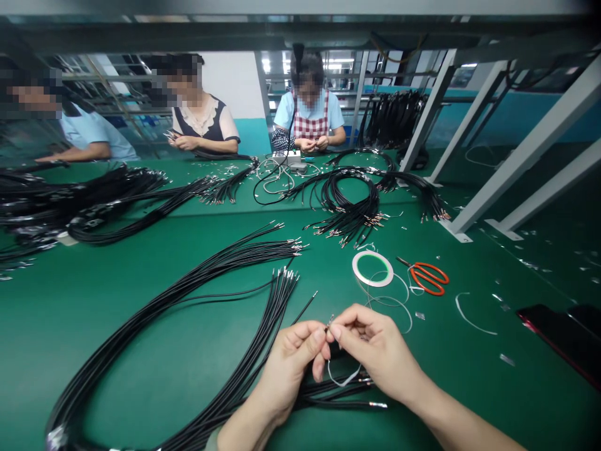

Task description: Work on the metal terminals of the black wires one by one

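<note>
My left hand (298, 354) is closed, pinching a thin black cable between thumb and forefinger just below its end. Meeting it fingertip to fingertip, my right hand (373, 344) is closed on the fine wire ends (330, 322) of that cable. My fingers hide most of the join. A thin white strip (345, 382) hangs in a loop below both hands. Left of my hands, a bundle of black cables (136, 316) curves over the green table, its stripped ends pointing away from me. More cable ends (378, 405) lie under my wrists.
A white tape roll (357, 270) and orange-handled scissors (416, 270) lie beyond my right hand. Farther back are a coil of black cables (375, 197) and cable piles (94, 194). Grey metal legs (488, 166) stand at right, near a dark flat object (558, 335). Several co-workers sit opposite.
</note>
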The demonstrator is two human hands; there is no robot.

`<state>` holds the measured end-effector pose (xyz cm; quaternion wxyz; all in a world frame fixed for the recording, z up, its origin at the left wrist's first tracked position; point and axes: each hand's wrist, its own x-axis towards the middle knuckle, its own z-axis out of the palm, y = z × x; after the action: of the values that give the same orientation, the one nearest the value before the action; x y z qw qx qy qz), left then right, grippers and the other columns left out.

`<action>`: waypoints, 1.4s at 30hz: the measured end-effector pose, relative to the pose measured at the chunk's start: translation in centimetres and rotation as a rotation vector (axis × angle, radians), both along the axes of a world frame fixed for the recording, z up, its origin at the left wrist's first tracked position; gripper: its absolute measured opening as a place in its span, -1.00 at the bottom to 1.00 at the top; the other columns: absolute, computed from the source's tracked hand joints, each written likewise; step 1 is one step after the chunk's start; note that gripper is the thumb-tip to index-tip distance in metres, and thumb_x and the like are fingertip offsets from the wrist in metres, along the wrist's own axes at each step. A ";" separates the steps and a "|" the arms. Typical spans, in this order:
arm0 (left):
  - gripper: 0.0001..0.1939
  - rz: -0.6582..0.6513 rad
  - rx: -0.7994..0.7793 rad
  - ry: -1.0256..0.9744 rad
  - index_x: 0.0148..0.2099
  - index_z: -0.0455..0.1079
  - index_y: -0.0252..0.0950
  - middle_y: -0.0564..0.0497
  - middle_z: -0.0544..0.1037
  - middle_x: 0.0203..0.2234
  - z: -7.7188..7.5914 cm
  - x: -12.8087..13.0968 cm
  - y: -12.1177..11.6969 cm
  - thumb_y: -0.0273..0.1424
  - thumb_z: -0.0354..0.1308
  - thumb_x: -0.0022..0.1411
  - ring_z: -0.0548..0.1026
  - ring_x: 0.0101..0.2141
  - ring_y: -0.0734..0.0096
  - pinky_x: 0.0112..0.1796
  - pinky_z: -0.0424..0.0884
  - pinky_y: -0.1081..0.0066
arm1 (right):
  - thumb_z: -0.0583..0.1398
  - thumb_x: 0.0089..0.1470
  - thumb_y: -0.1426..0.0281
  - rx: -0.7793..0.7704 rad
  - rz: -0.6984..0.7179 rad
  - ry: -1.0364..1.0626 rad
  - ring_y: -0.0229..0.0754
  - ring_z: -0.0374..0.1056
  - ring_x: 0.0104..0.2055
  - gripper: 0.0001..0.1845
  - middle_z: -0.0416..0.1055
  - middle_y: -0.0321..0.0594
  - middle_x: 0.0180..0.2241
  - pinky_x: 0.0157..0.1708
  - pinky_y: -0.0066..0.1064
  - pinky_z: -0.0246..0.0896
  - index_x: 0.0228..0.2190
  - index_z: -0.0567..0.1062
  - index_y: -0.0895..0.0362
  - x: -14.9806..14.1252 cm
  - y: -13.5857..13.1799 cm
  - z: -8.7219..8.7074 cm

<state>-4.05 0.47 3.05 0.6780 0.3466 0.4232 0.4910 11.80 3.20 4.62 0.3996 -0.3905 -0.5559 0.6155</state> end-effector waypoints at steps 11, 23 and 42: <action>-0.77 0.039 0.088 0.166 -0.33 0.50 -0.37 0.09 0.49 -0.62 -0.2 0.0 0.4 -0.27 0.29 0.16 0.34 -0.65 0.65 -0.52 0.28 0.59 | 0.25 0.12 0.23 -0.135 -0.184 0.027 -0.40 0.04 -0.62 -0.75 0.40 -0.36 -0.54 -0.60 -0.53 -0.07 -0.43 0.46 0.16 0.3 1.4 -0.7; -0.86 0.210 0.239 0.414 -0.30 0.53 -0.31 0.11 0.35 -0.48 -1.3 -0.1 0.2 -0.33 0.26 0.17 0.45 -0.57 0.57 -0.52 0.42 0.54 | 0.24 0.13 0.20 0.088 -0.187 -0.164 -0.27 0.22 -0.46 -0.76 0.35 -0.34 -0.49 -0.45 -0.44 0.11 -0.41 0.41 0.12 0.7 1.0 -0.8; -0.69 0.108 0.015 0.234 -0.42 0.50 -0.40 0.06 0.48 -0.76 0.3 0.5 0.1 -0.21 0.32 0.09 0.37 -0.73 0.58 -0.61 0.31 0.57 | 0.41 -0.08 0.35 -0.111 -0.154 0.199 -0.18 0.47 -0.27 -0.69 0.56 -0.27 -0.40 -0.21 -0.36 0.32 -0.41 0.36 0.08 0.0 1.2 -0.8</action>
<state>-3.52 0.60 3.37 0.5941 0.3835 0.5135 0.4862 11.82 4.43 3.79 0.4764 -0.3906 -0.4471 0.6485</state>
